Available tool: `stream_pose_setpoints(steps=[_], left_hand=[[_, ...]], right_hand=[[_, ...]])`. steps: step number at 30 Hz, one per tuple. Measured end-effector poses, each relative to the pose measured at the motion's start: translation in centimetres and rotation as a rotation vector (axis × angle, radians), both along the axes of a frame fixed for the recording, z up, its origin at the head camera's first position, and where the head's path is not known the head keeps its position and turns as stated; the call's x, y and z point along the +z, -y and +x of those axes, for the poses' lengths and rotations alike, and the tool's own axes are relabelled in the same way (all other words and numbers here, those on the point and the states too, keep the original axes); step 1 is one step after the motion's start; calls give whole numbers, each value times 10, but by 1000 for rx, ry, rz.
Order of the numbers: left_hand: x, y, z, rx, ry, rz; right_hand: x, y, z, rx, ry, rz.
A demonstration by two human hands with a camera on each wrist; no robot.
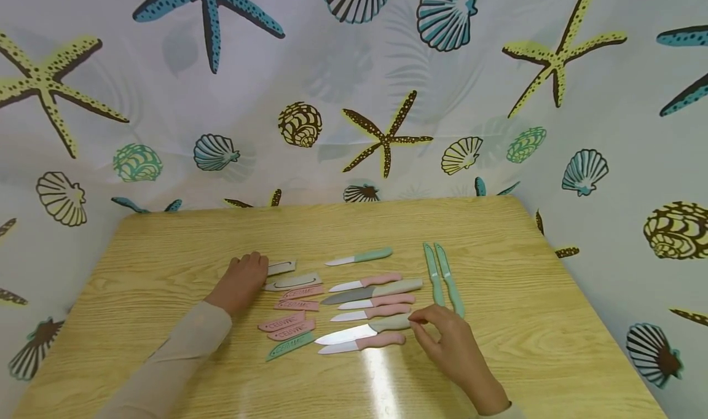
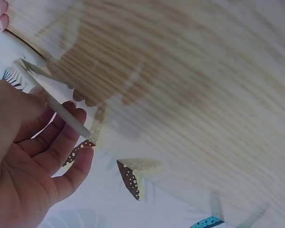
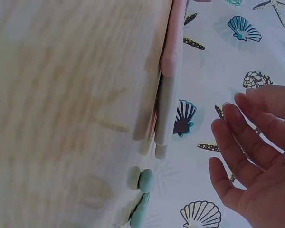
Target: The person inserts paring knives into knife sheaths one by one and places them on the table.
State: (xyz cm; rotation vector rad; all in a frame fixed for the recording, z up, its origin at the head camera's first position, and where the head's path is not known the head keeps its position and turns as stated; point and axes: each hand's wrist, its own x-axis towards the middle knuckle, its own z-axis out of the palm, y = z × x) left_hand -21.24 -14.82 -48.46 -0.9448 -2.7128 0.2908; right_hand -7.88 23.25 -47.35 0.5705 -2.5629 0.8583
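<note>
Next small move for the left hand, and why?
Probably set down and release: the left hand pinches a beige sheath that already lines up next to another sheath at the back of the sheath group. The bare knives lie in their own group to the right.

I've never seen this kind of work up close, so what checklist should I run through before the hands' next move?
1. Left hand holding a beige sheath: ok.
2. Right hand gripping a knife: not ok; its fingers look relaxed, holding nothing.
3. Beige-handled knife nearest that hand, handle toward it: ok.
4. Held sheath fits that knife: cannot tell.
5. Pink-handled knives covered: not ok; blades bare.
6. Green sheath clear of both hands: ok.
</note>
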Motion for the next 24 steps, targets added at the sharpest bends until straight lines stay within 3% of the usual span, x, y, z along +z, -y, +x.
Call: stream_pose_setpoints(steps=[9, 14, 17, 22, 24], left_hand=[[0, 6, 1, -5, 34, 30], [5, 8, 4, -27, 33, 106], [12, 7, 9, -84, 16, 183], [29, 1, 21, -244, -49, 319], [37, -3, 26, -273, -48, 351]], right_hand=[[1, 3, -1, 17, -17, 8], [5, 3, -7, 19, -31, 44], [10, 4, -12, 2, -44, 58], [16, 7, -20, -22, -41, 42], [17, 8, -24, -14, -20, 33]])
